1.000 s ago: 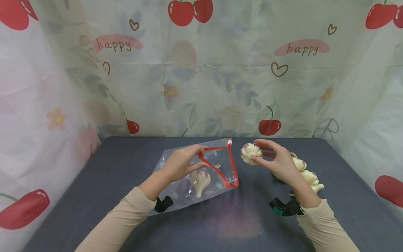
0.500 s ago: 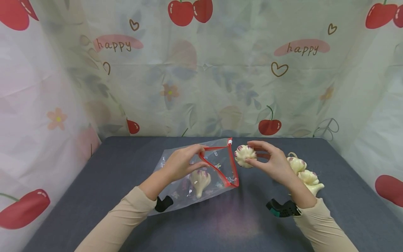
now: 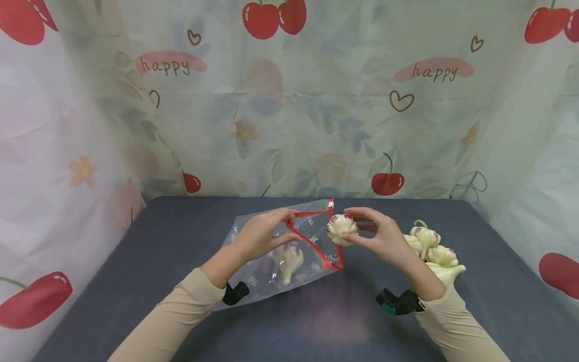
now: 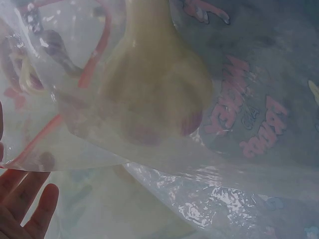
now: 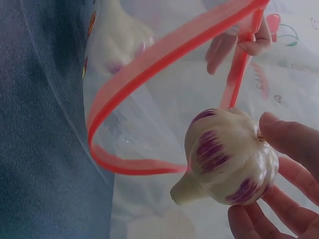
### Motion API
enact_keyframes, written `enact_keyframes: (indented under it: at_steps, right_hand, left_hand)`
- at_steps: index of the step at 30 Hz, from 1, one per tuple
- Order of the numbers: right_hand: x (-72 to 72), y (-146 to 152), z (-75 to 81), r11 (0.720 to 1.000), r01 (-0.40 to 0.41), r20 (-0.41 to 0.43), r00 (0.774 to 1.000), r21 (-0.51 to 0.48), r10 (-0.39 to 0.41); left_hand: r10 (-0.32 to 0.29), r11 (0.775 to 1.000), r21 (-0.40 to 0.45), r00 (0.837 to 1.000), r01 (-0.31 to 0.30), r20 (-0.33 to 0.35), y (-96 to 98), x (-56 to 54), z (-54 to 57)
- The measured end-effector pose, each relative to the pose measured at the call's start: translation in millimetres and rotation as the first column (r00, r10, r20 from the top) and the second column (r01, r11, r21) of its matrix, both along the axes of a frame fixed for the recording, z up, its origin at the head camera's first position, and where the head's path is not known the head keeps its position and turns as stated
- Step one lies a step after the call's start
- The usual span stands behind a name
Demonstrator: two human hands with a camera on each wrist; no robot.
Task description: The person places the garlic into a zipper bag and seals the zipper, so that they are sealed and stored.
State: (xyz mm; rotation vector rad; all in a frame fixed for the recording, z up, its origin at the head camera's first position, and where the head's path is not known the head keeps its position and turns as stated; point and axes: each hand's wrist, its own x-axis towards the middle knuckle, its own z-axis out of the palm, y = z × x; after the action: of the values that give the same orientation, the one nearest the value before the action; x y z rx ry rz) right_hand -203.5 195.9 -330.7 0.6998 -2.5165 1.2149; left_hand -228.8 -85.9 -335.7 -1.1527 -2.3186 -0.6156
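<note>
A clear zip bag (image 3: 253, 236) with a red zip edge lies at mid-table, its mouth gaping to the right. My left hand (image 3: 257, 232) pinches the near side of that mouth between thumb and fingers. Inside the bag is one garlic bulb (image 3: 288, 260), seen large through the plastic in the left wrist view. My right hand (image 3: 380, 236) holds another garlic bulb (image 5: 232, 157) by thumb and fingertips, right at the red rim. In the right wrist view its stem points toward the opening.
Several garlic bulbs (image 3: 443, 256) lie in a pile on the right, partly behind the right forearm. The dark table (image 3: 316, 327) ends at a printed curtain (image 3: 294, 125) at the back and sides.
My right hand has moved left and slightly down with the garlic bulb, from beside the bag to its mouth. The left hand and the bag have stayed nearly still.
</note>
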Motion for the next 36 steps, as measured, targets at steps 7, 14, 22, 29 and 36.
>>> enact_keyframes:
  at_steps: [7,14,22,29,36]
  right_hand:
    - [1.4,-6,-1.6,1.0,-0.018,-0.001,1.0,-0.003,0.018]
    - [-0.3,-9,-1.8,1.0,-0.022,-0.002,1.0,-0.012,0.022]
    - [0.8,-10,0.9,1.0,-0.018,-0.009,1.0,-0.006,0.018]
    - [3.2,-11,4.8,1.0,-0.017,-0.01,1.0,-0.001,0.017]
    - [3.9,-13,6.7,1.0,-0.024,-0.017,1.0,-0.006,0.024]
  left_hand:
    - [-0.015,1.0,-0.001,1.0,0.015,-0.003,0.1,-0.7,-1.0]
    - [-0.009,1.0,-0.001,1.0,0.009,0.013,-0.2,0.0,-0.6]
    - [-0.008,1.0,-0.003,1.0,0.008,0.012,-0.4,0.6,0.0]
    - [-0.013,1.0,0.002,1.0,0.013,0.003,-0.9,1.1,0.7]
    - [-0.016,1.0,0.002,1.0,0.016,-0.006,-1.0,0.9,1.2]
